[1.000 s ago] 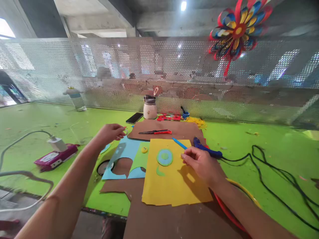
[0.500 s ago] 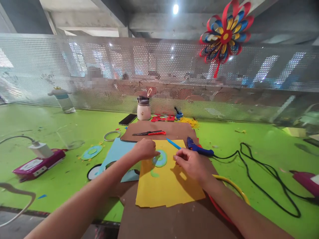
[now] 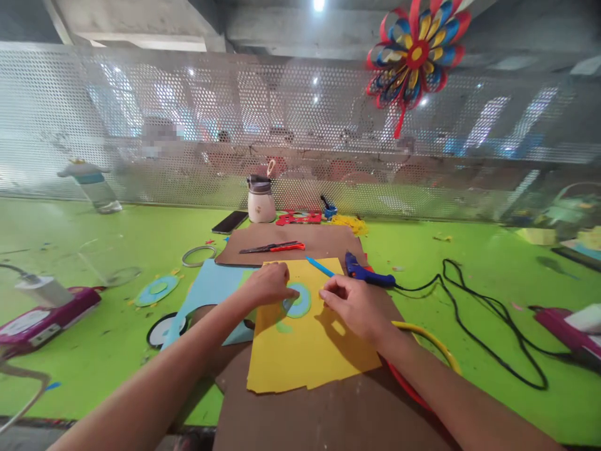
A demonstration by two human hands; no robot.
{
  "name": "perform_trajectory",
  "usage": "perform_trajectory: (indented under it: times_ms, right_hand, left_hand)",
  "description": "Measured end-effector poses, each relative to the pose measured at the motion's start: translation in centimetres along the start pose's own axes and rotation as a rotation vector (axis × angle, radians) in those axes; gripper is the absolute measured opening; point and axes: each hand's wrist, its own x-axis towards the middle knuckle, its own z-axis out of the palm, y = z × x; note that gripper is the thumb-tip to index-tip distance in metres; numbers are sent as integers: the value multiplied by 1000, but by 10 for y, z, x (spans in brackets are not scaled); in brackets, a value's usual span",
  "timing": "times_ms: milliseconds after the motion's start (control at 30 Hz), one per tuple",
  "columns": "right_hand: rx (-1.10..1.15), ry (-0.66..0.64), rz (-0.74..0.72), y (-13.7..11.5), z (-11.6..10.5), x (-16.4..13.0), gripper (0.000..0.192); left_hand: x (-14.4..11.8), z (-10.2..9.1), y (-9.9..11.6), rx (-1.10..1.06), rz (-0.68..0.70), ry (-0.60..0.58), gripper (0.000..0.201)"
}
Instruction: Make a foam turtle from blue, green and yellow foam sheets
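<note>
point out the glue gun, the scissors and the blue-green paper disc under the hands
glue gun (image 3: 369,275), head view, on its blue body.
scissors (image 3: 272,248), head view, near the pivot between blades and red handle.
blue-green paper disc (image 3: 300,304), head view, on its blue ring.

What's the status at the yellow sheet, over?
Left hand fingertips on blue-green paper disc. Right hand pressing yellow sheet. Blue glue gun beside right hand.

Legible text, labels, brands, numbers, signs: none. The label on the pink box (image 3: 35,316) at the left is too small and blurred to read; the sheets of paper (image 3: 312,338) carry no print.
</note>
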Motion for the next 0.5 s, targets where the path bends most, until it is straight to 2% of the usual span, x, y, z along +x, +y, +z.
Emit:
perform_trajectory:
  times_ms: [200,500]
  right_hand:
    - [-4,14,-3,-3,-1,0,13]
    - [43,4,-7,0,-1,0,13]
  left_hand:
    - [6,1,-2,-72,-13,-41,49]
    - [10,-2,-10,-262,-41,-113,29]
